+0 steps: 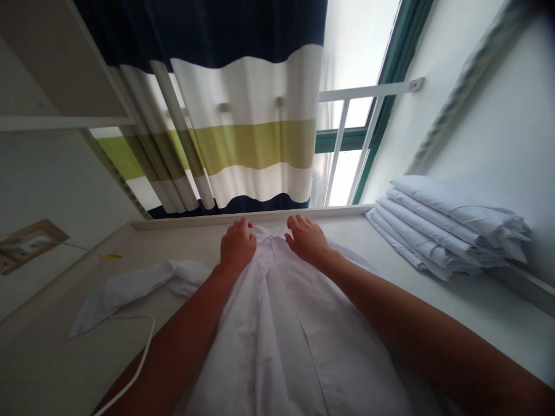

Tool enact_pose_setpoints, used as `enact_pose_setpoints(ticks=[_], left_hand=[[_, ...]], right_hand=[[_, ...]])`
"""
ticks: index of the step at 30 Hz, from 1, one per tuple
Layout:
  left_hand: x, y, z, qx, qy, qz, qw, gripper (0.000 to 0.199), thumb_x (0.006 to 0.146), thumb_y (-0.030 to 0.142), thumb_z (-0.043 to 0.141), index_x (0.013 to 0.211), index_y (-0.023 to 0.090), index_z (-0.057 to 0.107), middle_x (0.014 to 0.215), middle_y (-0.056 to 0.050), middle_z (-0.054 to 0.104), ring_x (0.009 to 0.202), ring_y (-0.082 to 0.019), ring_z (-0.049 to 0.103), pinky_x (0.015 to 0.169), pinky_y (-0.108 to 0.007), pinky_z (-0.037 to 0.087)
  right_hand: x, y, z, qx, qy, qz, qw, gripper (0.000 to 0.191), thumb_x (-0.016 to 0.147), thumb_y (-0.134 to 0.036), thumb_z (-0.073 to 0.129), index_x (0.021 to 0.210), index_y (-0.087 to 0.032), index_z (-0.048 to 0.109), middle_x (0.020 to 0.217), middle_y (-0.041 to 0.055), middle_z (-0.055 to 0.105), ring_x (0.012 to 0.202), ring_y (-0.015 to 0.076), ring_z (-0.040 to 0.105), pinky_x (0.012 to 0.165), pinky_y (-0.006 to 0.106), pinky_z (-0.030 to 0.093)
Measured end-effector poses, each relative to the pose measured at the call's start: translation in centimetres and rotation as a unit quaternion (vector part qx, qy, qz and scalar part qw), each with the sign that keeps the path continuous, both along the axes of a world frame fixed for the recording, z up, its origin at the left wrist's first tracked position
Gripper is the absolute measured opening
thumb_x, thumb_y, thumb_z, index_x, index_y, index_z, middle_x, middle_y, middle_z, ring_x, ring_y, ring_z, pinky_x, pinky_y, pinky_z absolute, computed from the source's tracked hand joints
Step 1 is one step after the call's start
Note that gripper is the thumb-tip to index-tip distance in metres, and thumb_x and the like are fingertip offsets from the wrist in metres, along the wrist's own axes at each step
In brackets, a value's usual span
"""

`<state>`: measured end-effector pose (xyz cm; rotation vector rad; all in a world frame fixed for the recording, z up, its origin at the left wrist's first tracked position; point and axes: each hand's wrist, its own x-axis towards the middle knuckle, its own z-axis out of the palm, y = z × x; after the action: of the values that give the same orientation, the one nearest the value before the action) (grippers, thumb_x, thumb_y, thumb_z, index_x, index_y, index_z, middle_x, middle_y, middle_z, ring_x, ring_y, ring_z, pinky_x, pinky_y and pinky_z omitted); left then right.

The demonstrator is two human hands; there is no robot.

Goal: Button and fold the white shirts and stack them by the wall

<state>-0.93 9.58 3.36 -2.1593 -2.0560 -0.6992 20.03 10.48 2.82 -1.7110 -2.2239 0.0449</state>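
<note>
A white shirt (277, 323) lies lengthwise on the tabletop, its collar end away from me and its button front facing up. At the collar's left side my left hand (237, 247) has its fingers curled in on the cloth. Across from it, my right hand (307, 238) is bent over the collar's right side, thumb near the fingers. The fingertips partly hide the collar. A white sleeve-like piece of cloth (143, 286) spreads out left of my left forearm; where it joins is hidden.
A stack of folded white garments (446, 228) sits at the right by the wall. A white cable (147, 341) runs past my left forearm. The left wall has a socket (32, 244). Beyond the table's raised back edge (338, 211) hang a striped curtain (251, 110) and white window bars (368, 92).
</note>
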Motion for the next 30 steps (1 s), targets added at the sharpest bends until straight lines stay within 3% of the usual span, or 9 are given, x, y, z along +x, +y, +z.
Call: enact_pose_setpoints(ticks=[3,5,11,16,24,30], left_hand=[[1.2,-3.4,-1.3,-0.078,0.026,-0.047,0.995,0.021,0.095,0.034,0.047,0.096,0.026,0.065,0.091,-0.007,0.072,0.083,-0.026,0.067,0.073,-0.035,0.046],[1.7,-4.3,-2.2,-0.109,0.035,-0.059,0.992,0.020,0.093,0.034,0.048,0.089,0.025,0.066,0.085,-0.006,0.072,0.080,-0.026,0.068,0.070,-0.035,0.046],[1.6,-4.7,-4.1,-0.099,0.028,-0.075,0.992,0.017,0.088,0.039,0.061,0.092,0.022,0.062,0.095,-0.007,0.072,0.090,-0.026,0.068,0.076,-0.034,0.048],[1.0,-5.3,-5.0,-0.040,0.011,-0.107,0.993,0.015,0.088,0.031,0.064,0.095,0.019,0.060,0.102,-0.010,0.064,0.095,-0.024,0.063,0.088,-0.035,0.049],[1.3,-4.8,-4.3,-0.029,0.039,-0.120,0.992,0.007,0.089,0.027,0.063,0.085,0.021,0.061,0.094,-0.006,0.067,0.094,-0.025,0.061,0.082,-0.037,0.043],[1.5,-5.4,-2.9,0.059,0.010,-0.122,0.991,0.007,0.094,0.029,0.056,0.094,0.022,0.059,0.089,-0.003,0.068,0.089,-0.023,0.062,0.080,-0.036,0.039]], right_hand=[[-0.7,-3.1,-1.1,-0.053,-0.011,0.029,0.998,0.028,0.096,-0.045,0.053,0.096,-0.021,0.067,0.099,0.0115,0.072,0.086,0.0266,0.066,0.075,0.036,0.045],[-1.1,-4.4,-2.0,-0.071,-0.015,0.037,0.997,0.026,0.090,-0.046,0.060,0.084,-0.022,0.067,0.088,0.0087,0.073,0.077,0.0245,0.066,0.067,0.033,0.042],[-1.2,-5.6,-3.5,-0.064,0.001,0.056,0.996,0.023,0.085,-0.045,0.065,0.088,-0.022,0.065,0.092,0.0037,0.074,0.084,0.0208,0.066,0.065,0.030,0.035],[-1.0,-5.5,-4.1,-0.049,0.012,0.061,0.997,0.012,0.087,-0.032,0.059,0.089,-0.021,0.064,0.091,0.0030,0.073,0.081,0.0191,0.065,0.065,0.030,0.033],[-0.5,-4.9,-4.7,-0.037,0.055,0.061,0.996,0.014,0.087,-0.027,0.056,0.084,-0.021,0.067,0.087,0.0043,0.074,0.078,0.0186,0.062,0.069,0.030,0.034],[0.0,-4.8,-4.0,-0.090,0.262,0.057,0.959,0.016,0.083,-0.024,0.055,0.073,-0.018,0.066,0.071,0.0010,0.068,0.066,0.0145,0.055,0.063,0.027,0.035]])
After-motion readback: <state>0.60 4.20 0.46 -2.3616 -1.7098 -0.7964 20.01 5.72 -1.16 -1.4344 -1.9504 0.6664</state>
